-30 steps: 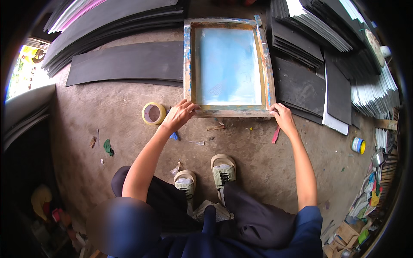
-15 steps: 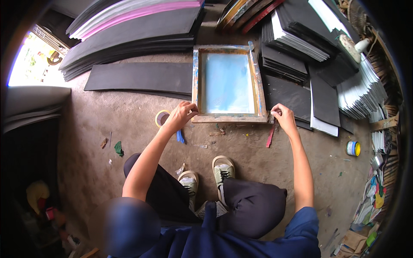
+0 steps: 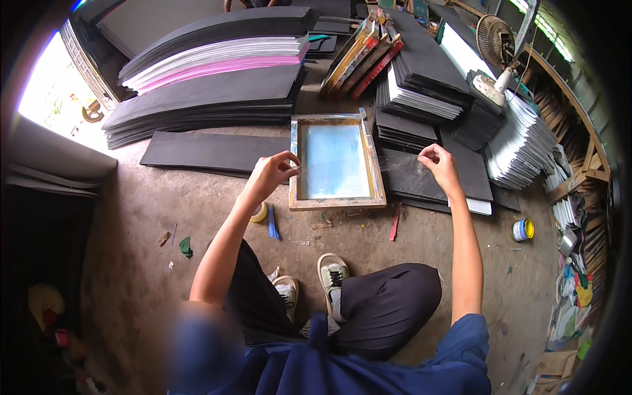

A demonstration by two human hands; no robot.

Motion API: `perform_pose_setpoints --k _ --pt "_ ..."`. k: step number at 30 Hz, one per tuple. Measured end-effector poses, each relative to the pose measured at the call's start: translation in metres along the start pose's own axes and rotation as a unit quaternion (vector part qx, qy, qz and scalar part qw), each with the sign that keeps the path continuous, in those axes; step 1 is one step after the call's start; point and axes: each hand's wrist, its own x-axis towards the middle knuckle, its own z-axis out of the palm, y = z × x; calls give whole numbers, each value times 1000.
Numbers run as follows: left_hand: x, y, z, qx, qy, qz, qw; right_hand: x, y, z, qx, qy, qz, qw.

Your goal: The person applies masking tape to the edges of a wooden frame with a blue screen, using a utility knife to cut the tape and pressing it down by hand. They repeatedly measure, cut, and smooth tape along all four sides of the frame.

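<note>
On the floor ahead lies a wooden screen-printing frame (image 3: 337, 205) with paint-stained edges and a pale blue mesh (image 3: 333, 161). My left hand (image 3: 268, 175) is closed in a pinch above the frame's left edge. Out to the right of the frame, over a dark sheet (image 3: 431, 176), my right hand (image 3: 442, 166) makes a similar pinch. Anything thin between the fingertips of either hand is too faint to make out. A roll of tape (image 3: 259, 212) sits on the floor, partly hidden by my left forearm.
Black sheet stacks (image 3: 204, 99) stand at the far left, with more sheets (image 3: 428, 72) at the right. Several frames (image 3: 362, 56) lean together behind. Scraps, including a blue strip (image 3: 273, 224) and red strip (image 3: 395, 222), lie nearer. A yellow-blue tub (image 3: 523, 230) and fan (image 3: 495, 39) are rightward.
The view has tilted upward. Both hands have left the frame's near corners: the left is now over its left edge, the right farther out to the right. Both stay pinched.
</note>
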Motion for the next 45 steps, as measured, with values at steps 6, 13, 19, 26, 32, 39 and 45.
perform_pose_setpoints --k 6,13,19,26,32,39,45 --pt "-6 12 -9 -56 68 -66 994 -4 -2 -7 70 0 1 998" --pt "-6 21 -4 -5 95 -119 988 -2 1 -12 70 -14 4 997" --pt "3 -10 8 -175 80 -150 970 11 9 -4 96 -9 20 995" --pt "30 -65 26 -109 18 -214 971 49 57 35 7 -43 121 992" --pt "54 -132 70 11 -141 -316 938 74 134 101 -222 -192 203 934" --pt "67 -220 122 146 -274 -262 914 76 216 183 -320 -280 197 883" --pt "77 -225 140 221 -301 -177 910 68 205 197 -414 -312 58 853"
